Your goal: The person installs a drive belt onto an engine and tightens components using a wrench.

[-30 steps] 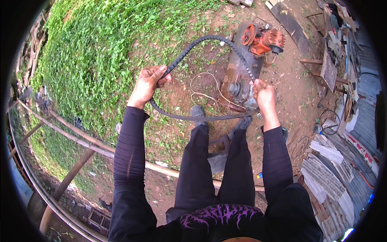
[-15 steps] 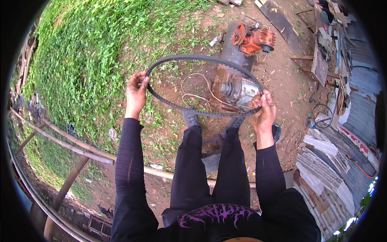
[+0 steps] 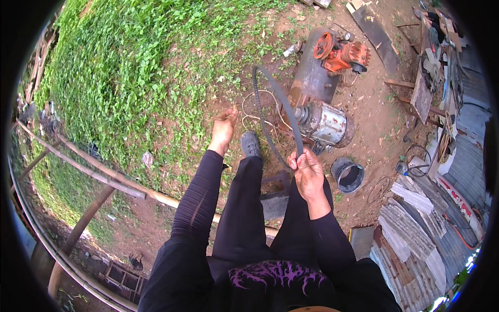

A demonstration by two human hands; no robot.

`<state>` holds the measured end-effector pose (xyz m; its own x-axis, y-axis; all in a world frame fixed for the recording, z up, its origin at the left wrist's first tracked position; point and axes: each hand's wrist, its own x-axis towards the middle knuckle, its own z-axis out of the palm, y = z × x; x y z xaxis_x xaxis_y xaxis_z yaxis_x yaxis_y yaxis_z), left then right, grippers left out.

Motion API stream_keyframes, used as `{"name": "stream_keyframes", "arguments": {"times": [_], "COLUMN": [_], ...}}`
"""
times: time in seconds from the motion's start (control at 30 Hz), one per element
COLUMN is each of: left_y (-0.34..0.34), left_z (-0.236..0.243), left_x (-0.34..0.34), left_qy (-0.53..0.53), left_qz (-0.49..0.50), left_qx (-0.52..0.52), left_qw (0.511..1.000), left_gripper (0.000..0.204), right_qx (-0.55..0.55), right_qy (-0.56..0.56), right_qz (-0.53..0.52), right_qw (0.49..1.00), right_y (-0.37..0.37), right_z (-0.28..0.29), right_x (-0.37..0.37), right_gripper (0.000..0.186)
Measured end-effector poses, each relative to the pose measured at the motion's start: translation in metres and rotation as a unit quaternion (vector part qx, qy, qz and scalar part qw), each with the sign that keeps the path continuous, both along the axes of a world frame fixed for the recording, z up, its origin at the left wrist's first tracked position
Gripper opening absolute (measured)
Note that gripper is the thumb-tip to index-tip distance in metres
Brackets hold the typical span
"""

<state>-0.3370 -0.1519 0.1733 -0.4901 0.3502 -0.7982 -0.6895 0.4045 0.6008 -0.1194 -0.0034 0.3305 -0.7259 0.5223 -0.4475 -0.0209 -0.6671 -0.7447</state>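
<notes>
Pinching the bottom of a black loop of belt (image 3: 289, 109), the right hand (image 3: 310, 179) has its thumb and fingers closed on it, a bit right of the middle of the frame. The belt stands up toward the top middle. The left hand (image 3: 224, 127) is apart from it, just left of the middle; its fingers are blurry, so I can't tell how far open they are. A rusty motor (image 3: 331, 125) sits right of the belt.

Black belt (image 3: 292, 114); orange-red pump (image 3: 343, 55); black shirt (image 3: 278, 276), purple print.
</notes>
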Motion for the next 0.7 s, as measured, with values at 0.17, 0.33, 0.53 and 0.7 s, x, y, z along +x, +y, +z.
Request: {"name": "stream_keyframes", "arguments": {"times": [0.17, 0.33, 0.53, 0.7], "left_y": [0.029, 0.071, 0.145, 0.199], "left_z": [-0.004, -0.019, -0.006, 0.015], "left_x": [0.063, 0.073, 0.022, -0.024], "left_qy": [-0.199, -0.322, -0.174, -0.159], "left_qz": [0.002, 0.118, 0.038, 0.004], "left_qx": [-0.065, 0.051, 0.140, 0.152], "left_qw": [0.978, 0.938, 0.974, 0.975], "left_gripper": [0.101, 0.074, 0.037, 0.037], "right_qx": [-0.034, -0.086, -0.016, 0.048], "right_qy": [0.022, 0.018, -0.098, -0.177], "right_qz": [-0.060, -0.064, 0.026, 0.079], "right_qw": [0.997, 0.994, 0.995, 0.980], "right_y": [-0.002, 0.005, 0.002, 0.014], "right_z": [-0.014, -0.008, -0.045, -0.055], "right_x": [0.006, 0.031, 0.079, 0.096], "right_gripper": [0.018, 0.017, 0.022, 0.020]}}
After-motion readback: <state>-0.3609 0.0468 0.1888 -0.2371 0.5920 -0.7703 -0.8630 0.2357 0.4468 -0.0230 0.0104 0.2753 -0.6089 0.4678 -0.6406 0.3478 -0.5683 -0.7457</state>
